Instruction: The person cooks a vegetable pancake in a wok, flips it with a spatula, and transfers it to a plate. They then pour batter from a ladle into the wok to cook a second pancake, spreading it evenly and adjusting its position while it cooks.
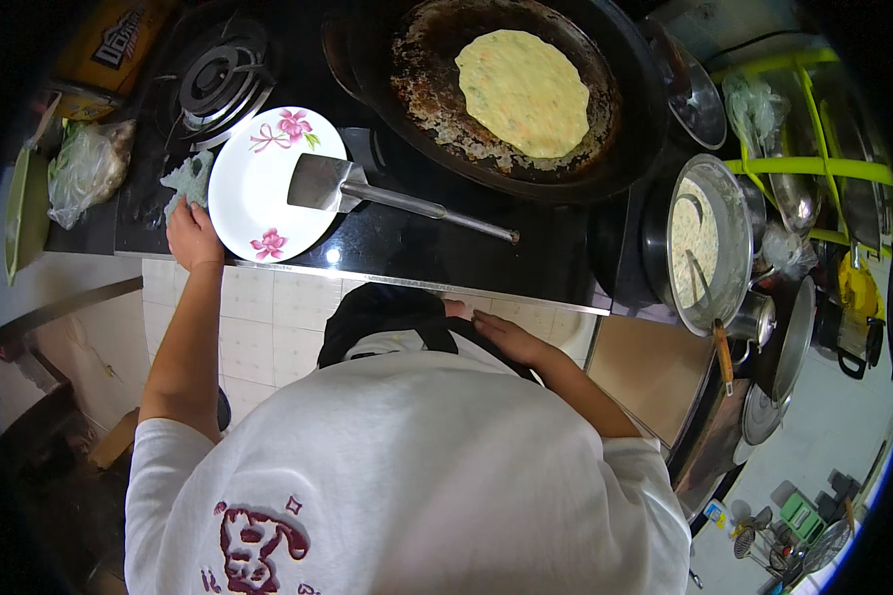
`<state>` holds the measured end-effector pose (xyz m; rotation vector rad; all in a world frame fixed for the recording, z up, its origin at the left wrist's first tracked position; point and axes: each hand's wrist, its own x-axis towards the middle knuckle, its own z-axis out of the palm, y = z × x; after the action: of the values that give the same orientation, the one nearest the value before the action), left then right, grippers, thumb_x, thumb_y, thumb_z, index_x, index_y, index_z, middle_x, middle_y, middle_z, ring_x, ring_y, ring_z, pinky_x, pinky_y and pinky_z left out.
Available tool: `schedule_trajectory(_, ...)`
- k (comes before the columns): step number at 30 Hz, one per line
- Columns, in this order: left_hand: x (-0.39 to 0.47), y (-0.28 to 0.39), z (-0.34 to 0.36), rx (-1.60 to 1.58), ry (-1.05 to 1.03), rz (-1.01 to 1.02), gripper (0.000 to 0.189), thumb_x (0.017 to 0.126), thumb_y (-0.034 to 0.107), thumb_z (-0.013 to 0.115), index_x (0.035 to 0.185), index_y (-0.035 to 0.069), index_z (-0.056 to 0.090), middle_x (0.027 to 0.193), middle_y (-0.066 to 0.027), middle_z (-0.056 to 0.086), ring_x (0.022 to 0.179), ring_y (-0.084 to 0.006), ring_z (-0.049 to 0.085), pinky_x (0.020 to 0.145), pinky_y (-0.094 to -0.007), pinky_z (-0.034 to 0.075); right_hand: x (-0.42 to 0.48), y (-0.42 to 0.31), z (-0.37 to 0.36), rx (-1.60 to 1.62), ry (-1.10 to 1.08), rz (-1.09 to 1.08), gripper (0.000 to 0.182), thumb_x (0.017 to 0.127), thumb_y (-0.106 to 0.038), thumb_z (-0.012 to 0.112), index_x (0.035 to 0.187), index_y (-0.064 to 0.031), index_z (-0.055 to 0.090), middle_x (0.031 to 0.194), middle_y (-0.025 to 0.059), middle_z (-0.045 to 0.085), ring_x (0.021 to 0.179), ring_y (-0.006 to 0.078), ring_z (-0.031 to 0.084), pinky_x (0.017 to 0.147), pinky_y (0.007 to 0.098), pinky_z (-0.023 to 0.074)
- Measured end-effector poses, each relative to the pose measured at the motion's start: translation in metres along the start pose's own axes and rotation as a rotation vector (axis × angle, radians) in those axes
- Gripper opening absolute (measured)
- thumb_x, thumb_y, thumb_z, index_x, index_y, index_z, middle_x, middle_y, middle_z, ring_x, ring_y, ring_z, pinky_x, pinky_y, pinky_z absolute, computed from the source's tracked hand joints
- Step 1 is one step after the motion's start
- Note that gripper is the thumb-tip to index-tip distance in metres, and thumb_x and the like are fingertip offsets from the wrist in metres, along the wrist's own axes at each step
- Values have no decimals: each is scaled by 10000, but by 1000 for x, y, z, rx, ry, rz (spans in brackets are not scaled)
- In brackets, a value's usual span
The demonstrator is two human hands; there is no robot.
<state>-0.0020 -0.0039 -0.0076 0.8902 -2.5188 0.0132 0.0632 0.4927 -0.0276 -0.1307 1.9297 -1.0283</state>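
My left hand point(194, 236) rests at the front edge of the black stovetop, its fingertips on a grey-green cloth point(188, 178) beside a white floral plate point(249, 201). A metal spatula point(402, 199) lies with its blade on the plate and its handle over the stovetop. My right hand point(507, 338) hangs low near my waist, in front of the dark clothing; no object shows in it. A round, pale yellow pancake point(522, 94) with green and orange flecks lies in a large, worn wok point(446, 141). To the right, a metal pan point(729, 245) holds speckled batter point(693, 242) and a ladle.
A gas burner point(212, 80) is at the upper left, near a plastic bag of food point(91, 167) and a green container point(26, 216). A lime-green rack point(826, 169) stands at the right, near a lidded metal pot point(757, 323). The counter's front edge point(417, 288) runs before me.
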Motion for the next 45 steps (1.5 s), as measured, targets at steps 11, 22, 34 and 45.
schedule_trajectory(11,4,-7,4,-25,-4,35,364,832,273,426,1087,49,556,1026,-135,581,933,-318,530,808,-401,409,41,11,6,917,-48,52,392,842,-270,557,1132,-10,513,1140,110,543,986,207,518,855,329,410)
schedule_trajectory(22,3,0,-3,-19,2,35,353,830,261,432,1077,43,558,1009,-139,585,932,-314,532,804,-403,412,88,43,24,853,-147,272,250,823,-312,553,992,-144,628,1064,-33,587,946,135,486,810,265,355)
schedule_trajectory(34,3,-1,-3,0,-9,60,338,836,251,432,1088,55,545,1018,-130,579,939,-303,521,808,-394,401,84,46,20,803,-132,235,316,800,-373,573,1028,-159,610,1004,-35,592,830,104,486,760,269,363)
schedule_trajectory(45,0,-2,-4,-8,-13,30,327,838,251,443,1092,71,540,1028,-110,577,940,-301,518,813,-392,399,-44,-19,-48,-86,55,16,282,847,-263,535,907,2,608,897,98,614,812,163,581,691,266,456)
